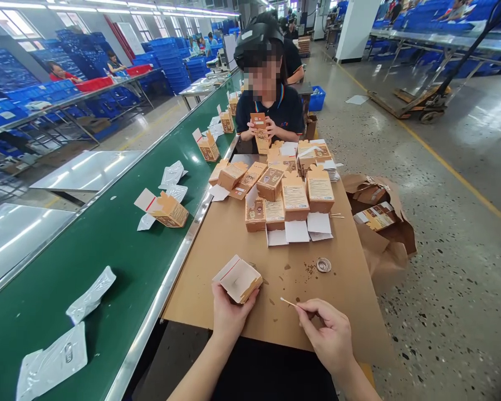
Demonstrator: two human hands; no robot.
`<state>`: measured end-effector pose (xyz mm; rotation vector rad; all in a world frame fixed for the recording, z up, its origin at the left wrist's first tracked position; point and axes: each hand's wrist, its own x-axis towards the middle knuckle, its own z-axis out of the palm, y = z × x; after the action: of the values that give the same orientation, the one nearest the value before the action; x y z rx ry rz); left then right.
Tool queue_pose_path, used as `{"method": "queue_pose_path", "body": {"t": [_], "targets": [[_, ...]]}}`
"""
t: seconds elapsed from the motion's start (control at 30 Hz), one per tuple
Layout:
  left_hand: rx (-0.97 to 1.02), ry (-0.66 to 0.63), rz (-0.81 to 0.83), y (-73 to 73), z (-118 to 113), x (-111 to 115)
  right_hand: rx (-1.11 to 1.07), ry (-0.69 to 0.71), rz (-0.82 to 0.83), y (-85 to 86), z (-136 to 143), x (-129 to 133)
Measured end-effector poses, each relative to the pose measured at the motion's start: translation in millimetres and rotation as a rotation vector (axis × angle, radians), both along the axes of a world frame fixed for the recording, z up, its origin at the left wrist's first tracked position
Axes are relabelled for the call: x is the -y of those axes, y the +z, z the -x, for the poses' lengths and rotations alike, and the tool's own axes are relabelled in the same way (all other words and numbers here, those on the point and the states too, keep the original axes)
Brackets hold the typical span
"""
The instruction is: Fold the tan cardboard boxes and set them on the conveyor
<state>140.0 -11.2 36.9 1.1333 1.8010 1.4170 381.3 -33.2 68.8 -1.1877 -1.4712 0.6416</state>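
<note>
A half-curled left hand (pixel 229 316) grips an open tan cardboard box (pixel 237 279), white inside, while the right hand (pixel 329 334) pinches a white-tipped cotton swab (pixel 288 302); beyond that hand sit a round silvery dish (pixel 323 271), contents unclear, and a brown paper sack (pixel 384 268) holding printed cartons (pixel 378 216).

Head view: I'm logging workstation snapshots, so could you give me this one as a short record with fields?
Left hand: holds an open carton
Right hand: holds a cotton swab, apart from the carton
Worktop: brown; bears a small round dish, with dark specks beside it
Far end: a cluster of cartons, some with white flaps out
Conveyor belt: green, left of the worktop; silver pouches and open cartons on it
Co-worker: opposite, holding a carton upright in both hands
</note>
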Motion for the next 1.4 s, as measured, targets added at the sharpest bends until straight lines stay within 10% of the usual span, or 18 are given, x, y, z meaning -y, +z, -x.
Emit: {"method": "queue_pose_path", "body": {"t": [0.37,0.63,0.8,1.23,1.4], "targets": [[0.016,-0.060,0.034,-1.9,16.3,-13.1,0.019,-0.003,0.023,-0.5,2.7,5.0],[0.151,0.287,-0.033,35.5,152.6,-0.5,0.029,-0.033,0.099,-19.5,-17.8,9.9],[0.088,0.457,0.008,29.7,209.1,21.3,0.001,-0.040,0.127,-34.7,-19.1,3.0],[-0.135,0.499,0.035,27.7,234.4,-14.0,-0.029,-0.036,0.057,-8.9,-10.9,-12.8],[-0.288,0.746,-0.212,22.8,221.2,12.2,-0.006,-0.149,0.075,-5.0,-33.0,5.9]]}}
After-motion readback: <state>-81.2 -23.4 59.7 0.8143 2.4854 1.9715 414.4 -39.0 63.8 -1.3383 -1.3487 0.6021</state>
